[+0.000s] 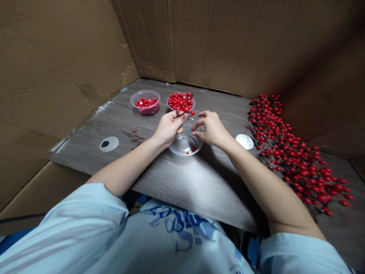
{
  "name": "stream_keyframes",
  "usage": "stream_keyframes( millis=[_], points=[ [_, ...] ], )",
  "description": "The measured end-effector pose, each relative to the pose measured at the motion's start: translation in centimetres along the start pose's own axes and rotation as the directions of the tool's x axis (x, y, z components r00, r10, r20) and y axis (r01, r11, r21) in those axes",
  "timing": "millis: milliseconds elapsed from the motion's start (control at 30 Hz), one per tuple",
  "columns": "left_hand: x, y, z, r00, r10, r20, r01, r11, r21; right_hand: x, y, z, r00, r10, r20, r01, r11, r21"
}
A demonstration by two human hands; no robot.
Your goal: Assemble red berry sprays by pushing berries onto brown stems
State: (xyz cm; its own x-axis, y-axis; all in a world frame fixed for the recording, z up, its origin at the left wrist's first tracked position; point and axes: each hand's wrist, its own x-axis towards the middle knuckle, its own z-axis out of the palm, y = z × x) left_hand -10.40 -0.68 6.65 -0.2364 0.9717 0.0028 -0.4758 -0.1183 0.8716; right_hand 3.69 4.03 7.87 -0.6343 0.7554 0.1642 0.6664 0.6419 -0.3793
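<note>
A brown sprig with red berries (188, 96) is pinched in my left hand (169, 128), in front of a clear bowl filled with red berries (173, 104). To its right, my right hand (210, 127) has its thumb and fingertips close together around a small red berry (193, 130), mostly hidden by the fingers. Both hands are above a clear plastic bowl (184, 144) that has a few red berries at its bottom. A second tub, partly filled with red berries (146, 102), stands at the back left.
Many red berry branches (296, 156) lie along the right side of the table (185, 186). A bare brown twig (134, 134) and a round lid with a dark spot (109, 144) lie at left. A white disc (244, 141) lies right. Cardboard walls (205, 45) surround the table.
</note>
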Motion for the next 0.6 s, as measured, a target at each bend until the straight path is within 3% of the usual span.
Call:
stream_keyframes(
  millis=[100, 267, 433, 600],
  points=[
    [-0.2, -0.2, 0.1, 1.000, -0.010, -0.001, 0.010, 1.000, 0.026, -1.4, 0.6, -0.1, 0.972, 0.088, -0.217, -0.031, 0.967, 0.253],
    [-0.4, -0.8, 0.0, 0.999, -0.006, 0.042, 0.001, 0.994, 0.109, -3.1, 0.6, 1.2, 0.940, 0.231, -0.250, 0.005, 0.726, 0.688],
    [-0.6, -1.1, -0.1, 0.997, -0.013, 0.074, 0.000, 0.985, 0.171, -3.3, 0.7, 2.0, 0.926, 0.274, -0.258, 0.054, 0.581, 0.812],
    [-0.8, -1.2, 0.0, 0.997, -0.017, 0.079, 0.001, 0.979, 0.203, -3.4, 0.6, 2.2, 0.918, 0.304, -0.255, 0.060, 0.530, 0.846]
  ],
)
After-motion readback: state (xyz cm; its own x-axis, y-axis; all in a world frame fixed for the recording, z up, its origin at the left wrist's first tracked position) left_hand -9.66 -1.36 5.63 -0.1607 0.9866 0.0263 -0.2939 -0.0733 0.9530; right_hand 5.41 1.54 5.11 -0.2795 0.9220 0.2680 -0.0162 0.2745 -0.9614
